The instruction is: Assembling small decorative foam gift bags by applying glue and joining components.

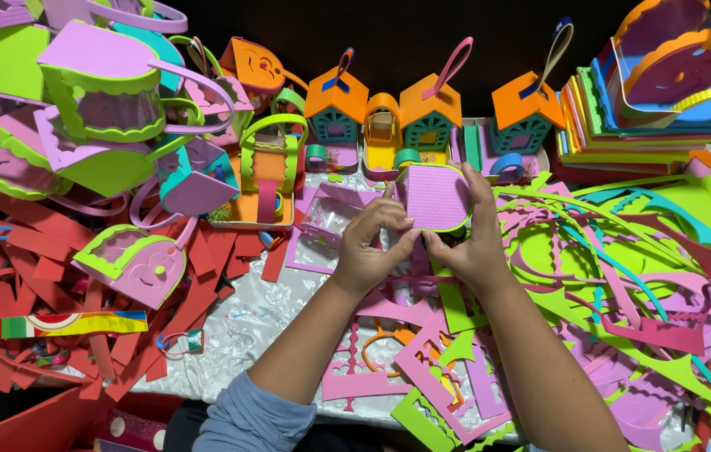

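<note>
**crafty_k:** Where's the piece right now?

**foam_fan:** Centre of the frame, above the tabletop [230, 331]. Left hand [368, 247] and right hand [473, 243] both have their grip clamped on the purple foam panel [437, 197]. I'd pinch close to the green edging, keeping seams aligned.

Four orange-roofed foam houses [428, 117] line my table's far edge. Red foam scraps [29, 251] lie left, green offcuts [615, 251] right.
</note>
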